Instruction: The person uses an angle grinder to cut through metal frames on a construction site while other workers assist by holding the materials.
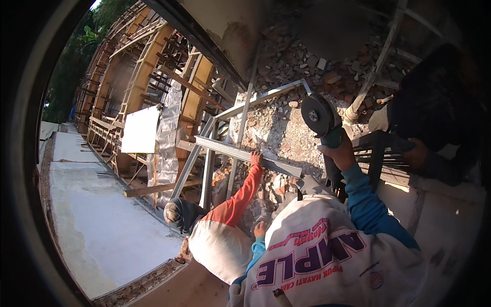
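My right hand [341, 149], at the end of a blue sleeve, is wrapped round an angle grinder [333, 134] with a dark round disc [318, 114]. The grinder is raised above the rubble, apart from the metal. My left hand [260, 230] is low, beside a co-worker's pale shirt; its fingers are too small and partly hidden to read. In front of me a light metal channel [232, 150] slants across, its near end by my knees. The co-worker's hand [255, 158], red-sleeved, rests on that channel. Further metal bars form an angled frame [258, 97] beyond it.
Broken bricks and rubble [332, 66] cover the ground ahead. A dark slatted metal piece [376, 148] stands right of me, near another person [434, 102] in dark clothes. Wooden scaffolding [138, 77] rises at left, past a white ledge [102, 204]. A pole [376, 71] leans at upper right.
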Tool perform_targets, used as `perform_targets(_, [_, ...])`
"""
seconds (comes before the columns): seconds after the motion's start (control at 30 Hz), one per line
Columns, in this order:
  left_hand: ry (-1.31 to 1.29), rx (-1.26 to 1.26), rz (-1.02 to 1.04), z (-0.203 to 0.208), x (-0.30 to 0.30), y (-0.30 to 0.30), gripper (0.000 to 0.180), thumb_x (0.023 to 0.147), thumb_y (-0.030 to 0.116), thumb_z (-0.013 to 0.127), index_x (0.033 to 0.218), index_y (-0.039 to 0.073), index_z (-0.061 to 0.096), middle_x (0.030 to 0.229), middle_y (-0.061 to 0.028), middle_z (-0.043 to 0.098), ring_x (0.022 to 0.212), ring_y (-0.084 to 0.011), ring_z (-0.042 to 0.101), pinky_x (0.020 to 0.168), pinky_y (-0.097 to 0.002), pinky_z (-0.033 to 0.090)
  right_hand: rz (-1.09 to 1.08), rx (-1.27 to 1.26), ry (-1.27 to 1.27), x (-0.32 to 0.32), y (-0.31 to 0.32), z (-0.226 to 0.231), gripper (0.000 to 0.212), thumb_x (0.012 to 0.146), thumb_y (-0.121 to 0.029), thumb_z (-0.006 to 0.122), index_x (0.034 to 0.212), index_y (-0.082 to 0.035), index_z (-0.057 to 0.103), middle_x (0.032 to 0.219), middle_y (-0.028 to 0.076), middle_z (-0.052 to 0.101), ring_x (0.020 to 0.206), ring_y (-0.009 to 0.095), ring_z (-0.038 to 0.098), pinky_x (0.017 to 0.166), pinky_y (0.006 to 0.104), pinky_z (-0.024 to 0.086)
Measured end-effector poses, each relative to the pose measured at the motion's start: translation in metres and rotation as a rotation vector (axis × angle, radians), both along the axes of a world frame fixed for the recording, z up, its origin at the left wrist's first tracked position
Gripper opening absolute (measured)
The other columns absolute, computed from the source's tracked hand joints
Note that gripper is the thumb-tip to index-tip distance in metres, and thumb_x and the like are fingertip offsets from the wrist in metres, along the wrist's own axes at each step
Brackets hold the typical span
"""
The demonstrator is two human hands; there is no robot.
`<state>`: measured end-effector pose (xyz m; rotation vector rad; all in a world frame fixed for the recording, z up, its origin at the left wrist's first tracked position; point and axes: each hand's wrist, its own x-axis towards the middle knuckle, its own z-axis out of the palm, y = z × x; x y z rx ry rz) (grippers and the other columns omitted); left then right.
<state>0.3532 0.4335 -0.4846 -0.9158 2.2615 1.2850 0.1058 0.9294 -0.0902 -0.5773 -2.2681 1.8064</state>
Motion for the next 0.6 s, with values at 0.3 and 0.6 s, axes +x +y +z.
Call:
perform_targets(0.3, [-0.129, -0.354, -0.061, -0.042, 0.03, -0.011, 0.078, 0.073, 0.066, 0.058, 0.108, -0.003, 0.063, 0.105, -0.0259, 0.062, 0.102, -0.0398, 0.058, 0.088, -0.0422, 0.044, 0.008, 0.007, 0.031, -0.003, 0.003, 0.003, 0.05, 0.062, -0.019, 0.079, 0.102, -0.004, 0.053, 0.094, 0.01, 0.061, 0.088, 0.022, 0.06, 0.079, 0.0359, 0.047])
perform_targets(0.6, [-0.14, -0.11, 0.006, 0.168, -0.077, 0.092, 0.071, 0.076, 0.062, 0.059, 0.095, -0.006, 0.065, 0.083, -0.0246, 0.065, 0.087, -0.0314, 0.062, 0.078, -0.0378, 0.046, 0.07, 0.047, 0.02, -0.001, -0.009, 0.002, 0.049, 0.062, -0.018, 0.079, 0.101, -0.004, 0.053, 0.093, 0.011, 0.062, 0.085, 0.022, 0.06, 0.076, 0.0367, 0.048])
